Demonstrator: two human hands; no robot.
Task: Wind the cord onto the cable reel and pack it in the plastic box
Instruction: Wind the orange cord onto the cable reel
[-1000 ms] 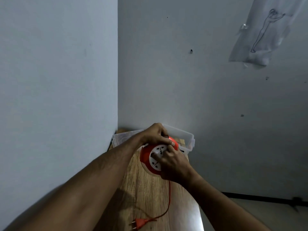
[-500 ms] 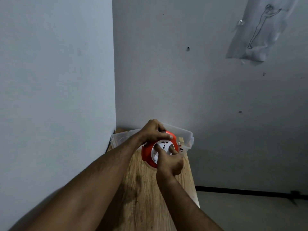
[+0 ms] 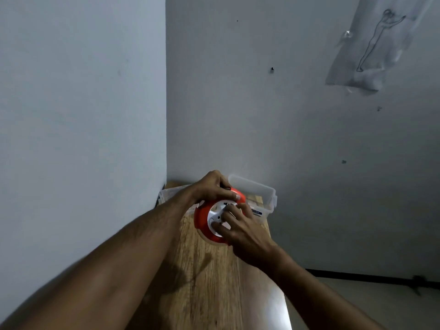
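Note:
An orange cable reel [image 3: 202, 220] with a white socket face is held above the wooden table [image 3: 214, 277], just in front of the clear plastic box [image 3: 259, 189]. My left hand [image 3: 213, 186] grips the reel's top rim. My right hand [image 3: 240, 228] lies over the white face, fingers pressed on it. No cord or plug shows in the frame. The box stands open in the far corner, partly hidden behind the reel and hands.
The table is narrow and runs along the left wall [image 3: 83, 115] into a corner. Its right edge [image 3: 278, 270] drops to the floor [image 3: 369, 303]. A paper drawing [image 3: 371, 44] hangs on the back wall.
My right hand has turned on the reel's face, from the lower right to across the front. The orange cord and plug that lay on the table a second ago are no longer visible.

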